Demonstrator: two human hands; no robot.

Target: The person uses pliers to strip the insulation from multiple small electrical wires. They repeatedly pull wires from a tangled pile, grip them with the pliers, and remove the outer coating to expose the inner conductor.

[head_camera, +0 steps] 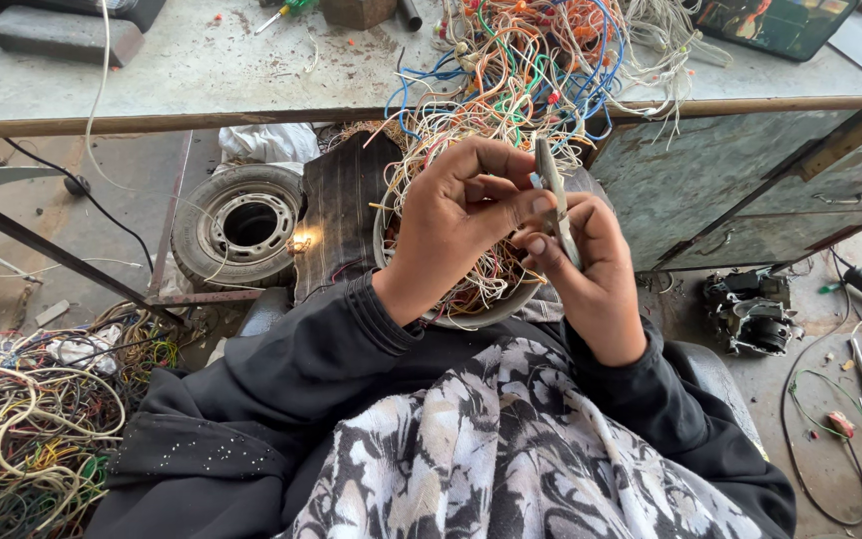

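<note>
Workbench: long, scuffed grey top along the far edge, carrying the largest item below.

Wire heap: big tangle of thin insulated wires, blue, orange, green, white and red, spilling off the bench's near edge toward the lap.

Floor wire pile: second tangle, near left, mostly cream and yellow.

Small tyre: on its rim, lying flat under the bench, left of centre.

Bowl: round metal vessel in the lap, filled with more loose wire; only its near rim shows under the hands.

Dismantled electrical part: dark, on the floor at right, with scattered tools beyond it.

Left hand: fingers curled, thumb and forefinger pinched shut on something thin at the blade, probably a wire end, too small to confirm.

Right hand: closed around the handle of the tool.

Small cutter or knife: slim, pale metal, held upright between both hands, above the bowl, centre of scene.

Step in hand, as judged: working one wire end against the blade, stripping or trimming. The next move seemingly calls for a steady, light pull along the wire, blade kept off the fingertips.
</note>
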